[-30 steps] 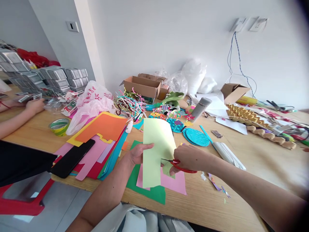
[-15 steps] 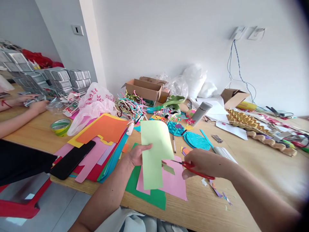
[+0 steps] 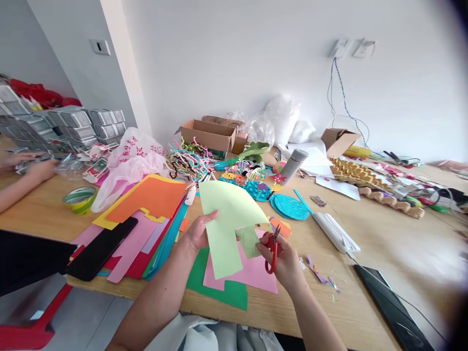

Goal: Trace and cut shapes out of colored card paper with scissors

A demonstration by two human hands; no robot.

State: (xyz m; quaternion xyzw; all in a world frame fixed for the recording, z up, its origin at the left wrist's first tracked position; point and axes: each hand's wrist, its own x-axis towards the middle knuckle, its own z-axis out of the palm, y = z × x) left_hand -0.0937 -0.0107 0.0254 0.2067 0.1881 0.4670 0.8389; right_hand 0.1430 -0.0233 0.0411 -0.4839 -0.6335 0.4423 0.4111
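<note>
- The left hand (image 3: pixel 199 233) is clamping the pale green sheet (image 3: pixel 226 214) at its left side, with the thumb lying on top. The sheet is hanging above the table (image 3: pixel 365 234), so a loose grip could be letting it droop or slip.
- The right hand (image 3: pixel 283 258) is doing two jobs. Its fingers are curling around the red scissors (image 3: pixel 272 253), and the thumb and a finger are closing on the right edge of the small green piece (image 3: pixel 250 241). Minding both could be making one of them fall.
- The small piece is sitting in the notch of the sheet, near the sheet's edge. I cannot tell if a corner is joining them. If it is, a hard tug could be tearing the paper.
- A drawn line is showing on the small piece. Squeezing too hard could be creasing it there.
- The scissor blades are pointing up and away from the person, beside the right fingers. A quick twist could be poking skin or nicking the sheet.
- Pink paper (image 3: pixel 261 275) and dark green paper (image 3: pixel 234 295) are lying under the hands. A dropped piece could be hiding among them, or among the little scraps (image 3: pixel 316 270) nearby.
</note>
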